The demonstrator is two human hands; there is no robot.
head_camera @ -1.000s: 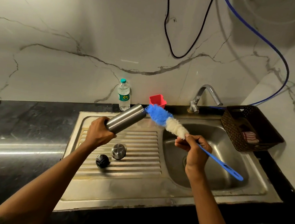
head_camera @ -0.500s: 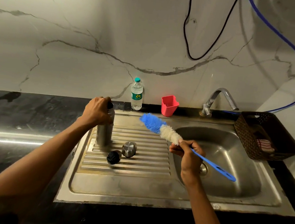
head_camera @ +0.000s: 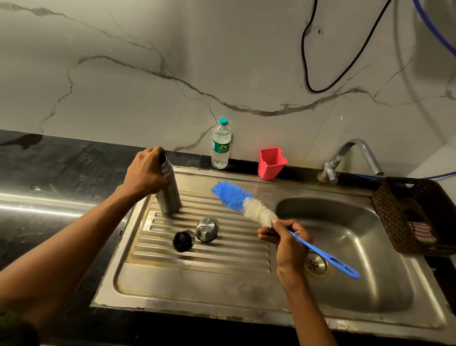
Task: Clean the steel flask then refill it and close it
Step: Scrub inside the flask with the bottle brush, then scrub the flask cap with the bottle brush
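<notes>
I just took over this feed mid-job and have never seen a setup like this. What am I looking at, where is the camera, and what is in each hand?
There is no machine here: a person works with two bare hands, and the single picture comes from a wide-angle camera worn on their head, looking forward and down at a steel sink.

The left hand has its grip around the top of the steel flask, which stands upright and open on the ribbed drainboard. The right hand holds a bottle brush by its blue handle, bristles pointing towards the flask but not touching it.

On the drainboard lie a black stopper and a steel cap, side by side. Behind the sink, by the wall, stand a plastic water bottle and a red cup. The tap is at the back of the basin, with a brown basket to the right.
</notes>
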